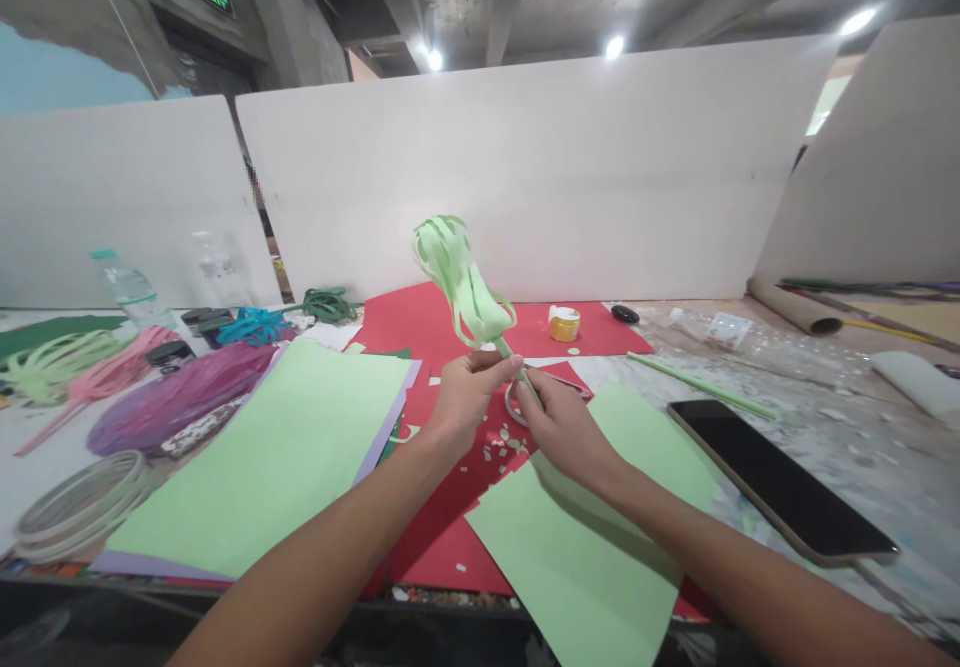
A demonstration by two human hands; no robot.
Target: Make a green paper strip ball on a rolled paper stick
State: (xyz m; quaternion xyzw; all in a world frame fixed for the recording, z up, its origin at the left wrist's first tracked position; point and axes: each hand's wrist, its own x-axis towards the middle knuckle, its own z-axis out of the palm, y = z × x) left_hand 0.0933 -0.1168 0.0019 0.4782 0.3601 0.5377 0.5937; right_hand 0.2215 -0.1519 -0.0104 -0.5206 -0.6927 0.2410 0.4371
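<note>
A light green paper flower (457, 277), made of looped strips on a thin green stem, leans up and to the left above the table. My left hand (469, 392) is closed on the stem just under the loops. Lower down the same stem, my right hand (559, 422) pinches it too. Beneath the hands lie red paper (442, 537) and small green paper scraps (504, 442). Scissors (516, 405) lie partly hidden behind my right hand. A light green sheet (585, 557) is under my right forearm, and a stack of green sheets (285, 457) lies left of my left arm.
At the right are a phone (780, 477), a thin green paper stick (701, 385) and a clear plastic bottle (780, 347). A yellow-labelled jar (564, 323) stands at the back. Further left are a purple plastic bag (176, 402), tape rings (82, 502) and a pink paper flower (124, 367).
</note>
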